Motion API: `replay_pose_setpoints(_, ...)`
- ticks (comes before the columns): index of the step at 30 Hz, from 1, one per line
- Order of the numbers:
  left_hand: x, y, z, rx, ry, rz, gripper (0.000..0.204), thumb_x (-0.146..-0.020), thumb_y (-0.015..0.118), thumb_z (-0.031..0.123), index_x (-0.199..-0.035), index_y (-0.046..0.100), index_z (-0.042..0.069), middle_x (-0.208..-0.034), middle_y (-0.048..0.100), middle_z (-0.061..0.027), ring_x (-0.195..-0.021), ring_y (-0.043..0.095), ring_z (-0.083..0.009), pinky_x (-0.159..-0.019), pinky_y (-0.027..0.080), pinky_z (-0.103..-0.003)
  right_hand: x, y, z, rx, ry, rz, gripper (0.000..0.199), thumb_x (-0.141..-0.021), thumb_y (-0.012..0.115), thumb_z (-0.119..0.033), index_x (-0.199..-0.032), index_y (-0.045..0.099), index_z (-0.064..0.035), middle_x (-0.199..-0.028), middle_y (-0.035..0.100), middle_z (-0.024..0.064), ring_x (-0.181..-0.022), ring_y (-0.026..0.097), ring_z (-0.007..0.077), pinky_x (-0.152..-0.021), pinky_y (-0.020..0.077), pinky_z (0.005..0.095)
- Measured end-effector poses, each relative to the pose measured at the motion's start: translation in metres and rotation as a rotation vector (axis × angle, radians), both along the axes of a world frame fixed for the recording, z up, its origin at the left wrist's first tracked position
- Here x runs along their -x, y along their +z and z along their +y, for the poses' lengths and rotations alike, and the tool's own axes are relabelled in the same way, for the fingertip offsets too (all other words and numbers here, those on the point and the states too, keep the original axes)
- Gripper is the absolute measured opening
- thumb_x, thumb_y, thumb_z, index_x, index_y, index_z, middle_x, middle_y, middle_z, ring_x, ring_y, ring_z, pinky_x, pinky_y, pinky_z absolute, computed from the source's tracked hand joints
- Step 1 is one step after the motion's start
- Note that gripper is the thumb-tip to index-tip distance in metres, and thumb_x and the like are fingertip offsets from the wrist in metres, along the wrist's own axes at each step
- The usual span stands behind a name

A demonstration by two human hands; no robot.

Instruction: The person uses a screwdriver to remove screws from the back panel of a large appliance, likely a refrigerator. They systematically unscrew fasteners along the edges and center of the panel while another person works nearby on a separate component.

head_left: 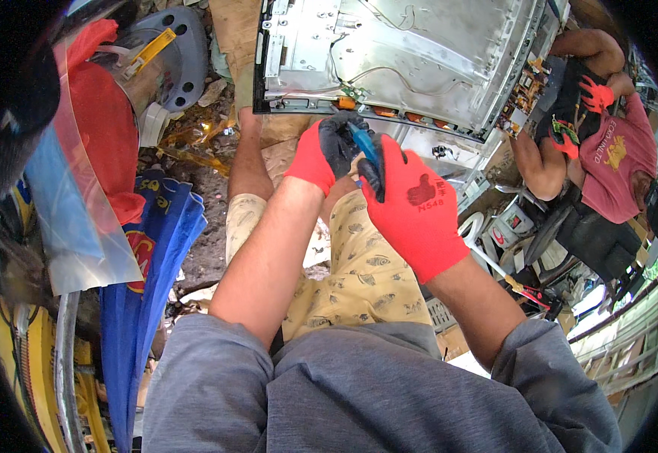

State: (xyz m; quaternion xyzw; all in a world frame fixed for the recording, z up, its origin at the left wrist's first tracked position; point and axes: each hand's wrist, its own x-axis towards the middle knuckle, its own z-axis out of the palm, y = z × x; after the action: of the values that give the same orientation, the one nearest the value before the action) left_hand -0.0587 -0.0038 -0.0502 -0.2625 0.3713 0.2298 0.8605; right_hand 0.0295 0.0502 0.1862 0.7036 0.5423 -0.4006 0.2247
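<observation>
Both my hands wear red gloves with black-coated palms and fingers, and they meet in front of my knees. My right hand [412, 200] is closed around a slim blue tool [364, 143], perhaps a handle; its working end is hidden. My left hand [330, 151] is closed at the tool's upper end, fingers pressed together, and what they pinch is hidden. Just beyond the hands lies a large flat display panel [419, 53], its silvery metal back showing thin wires. A small green circuit board [355, 92] and orange ribbon pieces run along its near edge.
At right sits a co-worker in a pink shirt [619, 155] and red gloves, holding a small green board [568, 130]. A blue umbrella-like cloth [151, 264], red fabric [102, 128] and clear plastic sheet [80, 189] stand at left. Cardboard and scraps litter the ground.
</observation>
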Motion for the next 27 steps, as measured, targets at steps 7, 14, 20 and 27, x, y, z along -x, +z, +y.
replay_pose_setpoints(7, -0.004, -0.002, -0.002, 0.003, 0.043, 0.032, 0.027, -0.1, 0.058, 0.03, -0.101, 0.065, 0.004, -0.086, 0.066, -0.0091, -0.079, 0.065, -0.0223, -0.075, 0.054, -0.034, -0.022, -0.016, -0.014, -0.443, 0.283, 0.24, 0.045, -0.081, 0.07, -0.017, -0.125, 0.059, -0.0102, -0.121, 0.057, 0.0254, -0.101, 0.062, 0.0389, -0.084, 0.0506, 0.0484)
replay_pose_setpoints(14, -0.019, 0.008, 0.002, 0.018, 0.036, 0.057, 0.026, -0.101, 0.048, 0.021, -0.099, 0.062, -0.001, -0.09, 0.068, -0.0138, -0.081, 0.067, -0.0272, -0.076, 0.057, -0.036, -0.027, -0.008, -0.02, -0.116, 0.112, 0.042, 0.049, -0.084, 0.069, -0.02, -0.13, 0.054, -0.0096, -0.117, 0.059, 0.0231, -0.094, 0.065, 0.0376, -0.078, 0.0529, 0.0443)
replay_pose_setpoints(20, -0.002, -0.026, -0.011, -0.062, 0.041, -0.042, 0.024, -0.102, 0.047, 0.022, -0.101, 0.062, 0.003, -0.091, 0.068, -0.011, -0.081, 0.066, -0.028, -0.077, 0.056, -0.041, -0.022, -0.013, -0.033, -0.326, 0.058, 0.116, 0.048, -0.083, 0.068, -0.017, -0.129, 0.056, -0.0116, -0.112, 0.059, 0.022, -0.092, 0.065, 0.0367, -0.078, 0.0536, 0.0433)
replay_pose_setpoints(27, -0.013, 0.006, -0.013, -0.068, 0.16, -0.017, 0.028, -0.1, 0.052, 0.023, -0.113, 0.063, 0.001, -0.103, 0.069, -0.0125, -0.097, 0.066, -0.0283, -0.09, 0.053, -0.041, -0.048, -0.019, -0.055, -0.356, 0.168, 0.184, 0.05, -0.075, 0.066, -0.006, -0.125, 0.061, -0.0113, -0.12, 0.056, 0.0235, -0.103, 0.061, 0.0402, -0.085, 0.0526, 0.0443)
